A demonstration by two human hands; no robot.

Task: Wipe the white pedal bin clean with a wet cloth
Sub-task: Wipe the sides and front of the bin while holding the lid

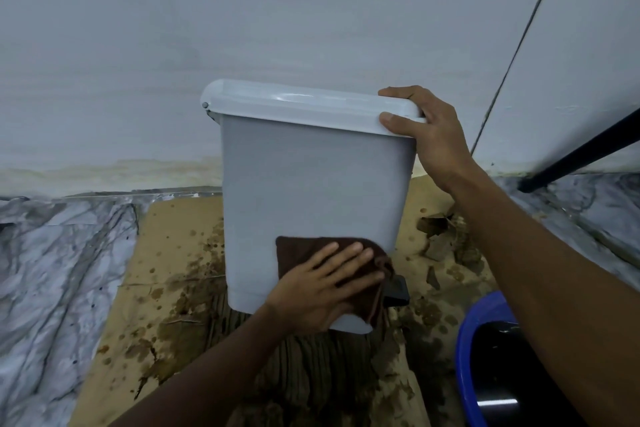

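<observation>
Bin (304, 184) stood on stained cardboard (166, 253) near the wall (242, 28), lid (304, 107) closed. Left hand (322, 291) lay flat on the brown cloth (298, 248), fingers (349, 253) straight and slightly spread, pressing the cloth against the bin's lower front, just beside the black pedal (398, 291). Left forearm reached up from below. Right hand (433, 139) gripped the lid's right end: thumb (398, 125) across the front edge, fingers curled over the top. Right arm extended from lower right, passing above a blue basin (467, 340).
</observation>
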